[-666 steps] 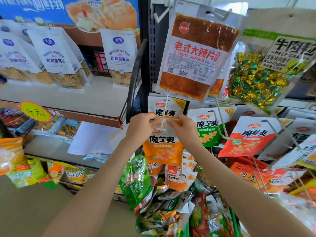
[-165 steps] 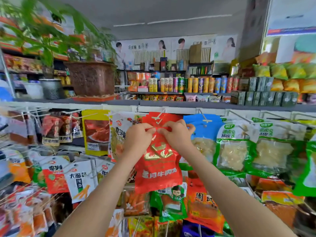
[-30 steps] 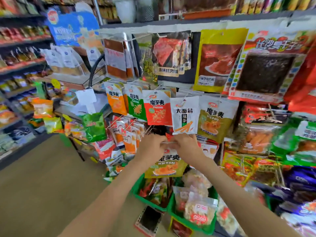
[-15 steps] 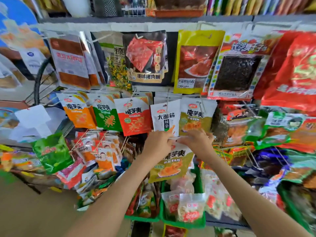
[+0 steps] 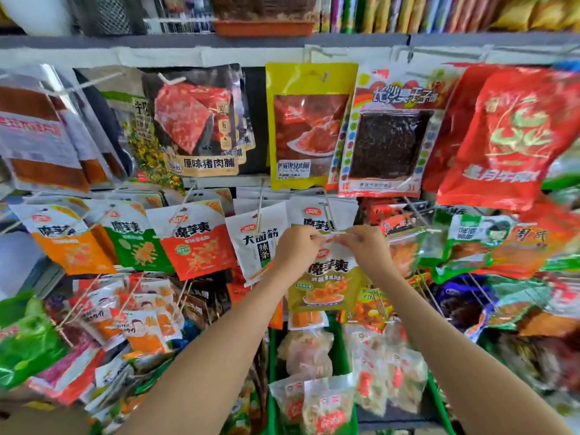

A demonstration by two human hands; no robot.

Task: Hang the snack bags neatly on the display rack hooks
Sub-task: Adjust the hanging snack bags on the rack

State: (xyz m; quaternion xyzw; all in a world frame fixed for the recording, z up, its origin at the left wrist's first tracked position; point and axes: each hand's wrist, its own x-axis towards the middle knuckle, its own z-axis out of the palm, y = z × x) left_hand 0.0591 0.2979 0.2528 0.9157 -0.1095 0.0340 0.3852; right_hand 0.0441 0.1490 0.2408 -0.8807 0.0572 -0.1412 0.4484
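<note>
- Olive-green konjac snack bag [image 5: 326, 281] pinched at its top corners by left hand [image 5: 295, 246] and right hand [image 5: 367, 246].
- Not yet hooked; neighbouring bags hang already.

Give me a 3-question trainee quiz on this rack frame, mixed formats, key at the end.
1. True or false: both hands grip the top edge of the olive-green snack bag.
2. Which bag hangs directly left of the white bag? A) red-bottomed bag B) blue bag C) black bag
3. Fill in: the left hand and right hand hold the bag at the tip of a ____ hook.

Key: 1 true; 2 A; 3 wire.
</note>
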